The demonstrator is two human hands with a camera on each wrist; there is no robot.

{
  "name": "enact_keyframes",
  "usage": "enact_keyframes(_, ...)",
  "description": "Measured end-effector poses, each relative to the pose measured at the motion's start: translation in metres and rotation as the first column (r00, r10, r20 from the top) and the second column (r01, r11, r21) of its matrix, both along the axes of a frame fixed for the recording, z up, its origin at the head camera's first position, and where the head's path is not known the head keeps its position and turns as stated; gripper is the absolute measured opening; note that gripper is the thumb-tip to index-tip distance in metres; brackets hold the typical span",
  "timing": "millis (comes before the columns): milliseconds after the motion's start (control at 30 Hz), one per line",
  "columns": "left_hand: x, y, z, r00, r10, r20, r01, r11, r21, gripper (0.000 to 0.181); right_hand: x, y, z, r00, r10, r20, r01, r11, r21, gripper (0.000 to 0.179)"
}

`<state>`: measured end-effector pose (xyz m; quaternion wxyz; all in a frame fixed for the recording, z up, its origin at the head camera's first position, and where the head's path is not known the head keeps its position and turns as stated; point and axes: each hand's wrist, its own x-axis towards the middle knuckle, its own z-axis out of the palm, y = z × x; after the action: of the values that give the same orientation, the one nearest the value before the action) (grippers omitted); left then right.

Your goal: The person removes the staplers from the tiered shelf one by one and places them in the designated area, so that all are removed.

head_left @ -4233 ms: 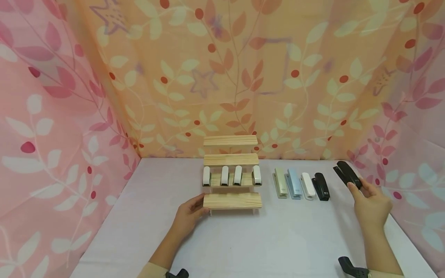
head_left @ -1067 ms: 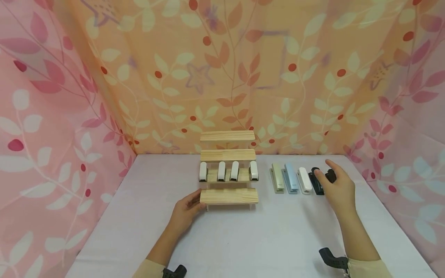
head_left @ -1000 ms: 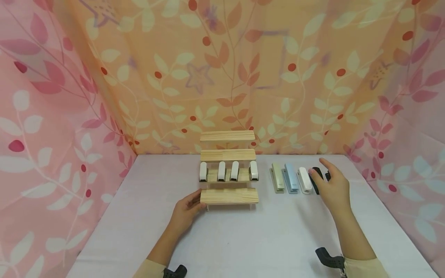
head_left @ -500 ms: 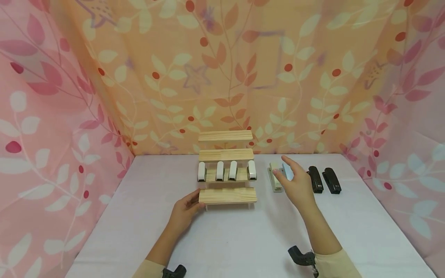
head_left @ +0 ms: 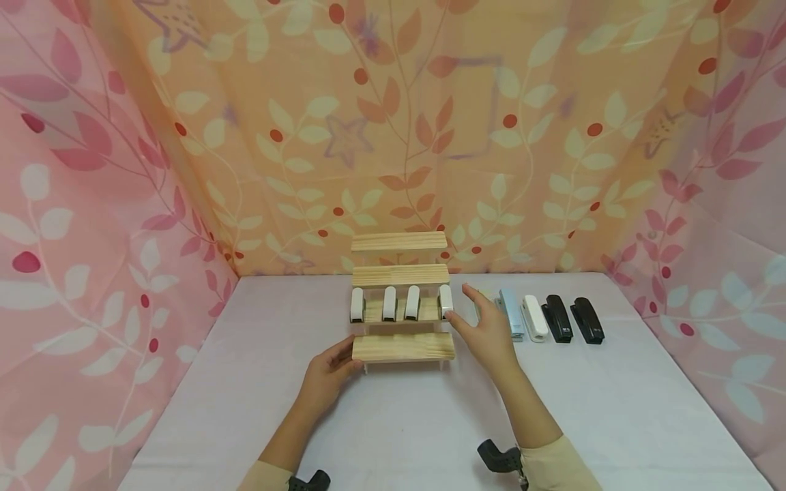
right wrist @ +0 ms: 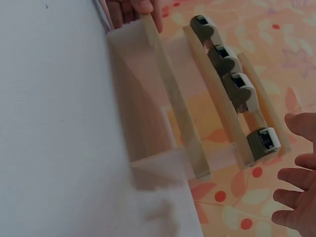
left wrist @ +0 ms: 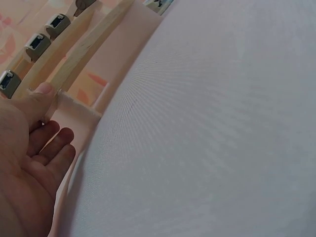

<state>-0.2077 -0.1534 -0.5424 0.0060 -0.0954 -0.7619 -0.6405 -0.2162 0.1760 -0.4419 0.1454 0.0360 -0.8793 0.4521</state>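
My left hand (head_left: 327, 378) holds the left end of the lowest step of a tiered wooden shelf (head_left: 403, 347); in the left wrist view its thumb (left wrist: 43, 89) presses the board end. My right hand (head_left: 491, 337) is beside the shelf's right end, fingers spread, holding nothing. Nearest to it is the rightmost of several small white staplers on the second step, a white-topped stapler (right wrist: 264, 142), apart from the fingers in the right wrist view. Behind the right hand, a pale green stapler is mostly hidden.
Right of my right hand stand a light blue stapler (head_left: 511, 315), a white stapler (head_left: 535, 318), a black stapler (head_left: 557, 319) and another black stapler (head_left: 587, 320) in a row. Patterned curtains (head_left: 393, 136) enclose the white table (head_left: 276, 307).
The black stapler my right hand gripped now stands at the row's right end, let go. That hand has moved left past the row to the shelf. The left hand has stayed at the shelf.
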Motion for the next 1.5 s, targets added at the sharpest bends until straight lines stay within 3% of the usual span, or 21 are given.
enact_keyframes(500, 0.002, 0.000, 0.002, 1.000, 0.002, 0.003, -0.002, 1.000, -0.011, 0.062, -0.004, -0.015, -0.022, 1.000, 0.009, 0.015, -0.009, 1.000, -0.010, 0.072)
enact_keyframes(1233, 0.001, 0.000, 0.000, 1.000, 0.013, -0.006, -0.013, 1.000, -0.024, 0.064, -0.008, -0.020, -0.030, 0.995, -0.042, -0.091, 0.043, 0.999, 0.011, 0.058)
enact_keyframes(1500, 0.002, 0.000, 0.002, 1.000, 0.005, -0.016, -0.005, 1.000, -0.020, 0.065, -0.007, -0.017, -0.028, 0.995, -0.040, -0.093, 0.041, 0.999, 0.000, 0.054)
